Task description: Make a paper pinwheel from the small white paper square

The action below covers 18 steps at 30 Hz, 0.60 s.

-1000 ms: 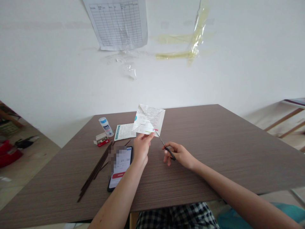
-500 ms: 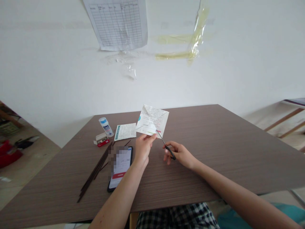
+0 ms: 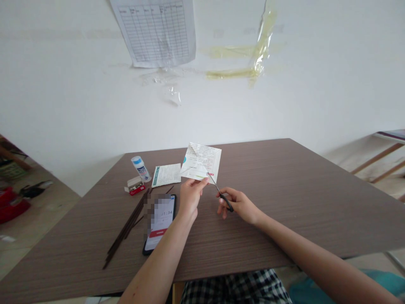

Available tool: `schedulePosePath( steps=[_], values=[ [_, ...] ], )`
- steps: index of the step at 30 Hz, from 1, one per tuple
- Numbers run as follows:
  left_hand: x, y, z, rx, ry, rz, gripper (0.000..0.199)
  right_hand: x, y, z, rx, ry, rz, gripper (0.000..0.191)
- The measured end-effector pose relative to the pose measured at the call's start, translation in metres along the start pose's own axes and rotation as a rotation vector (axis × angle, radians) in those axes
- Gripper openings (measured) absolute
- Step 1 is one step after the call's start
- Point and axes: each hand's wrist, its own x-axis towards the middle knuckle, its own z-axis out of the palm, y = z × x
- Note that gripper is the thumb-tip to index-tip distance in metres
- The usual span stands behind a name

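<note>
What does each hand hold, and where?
The left hand pinches folded printed paper at its lower edge; the right hand holds scissors by their black handles.

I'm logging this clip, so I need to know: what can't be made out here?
Head view:
Phone: upper left pixelated.
Folded paper: print too small to read.
Scissors: handles partly hidden by the right hand.
Wall chart: top cut off by the picture edge.

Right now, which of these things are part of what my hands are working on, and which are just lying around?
In use:
left hand, pinching a folded printed paper
right hand, holding black-handled scissors

Lying around:
printed sheet
white-and-blue bottle
small red-and-white box
thin dark sticks
smartphone
</note>
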Motion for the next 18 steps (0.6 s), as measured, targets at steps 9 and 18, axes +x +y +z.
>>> schedulePosePath(
  steps=[9,18],
  values=[
    [0.0011,-0.0014,-0.0030,0.056,-0.082,-0.016,0.043,-0.0002,-0.0060,-0.0003,0.002,0.005,-0.003,0.059],
    [0.0089,-0.0007,-0.0068,-0.068,-0.028,-0.084,0.048,0.0002,-0.0027,-0.0017,-0.009,0.000,-0.011,0.058]
  ],
)
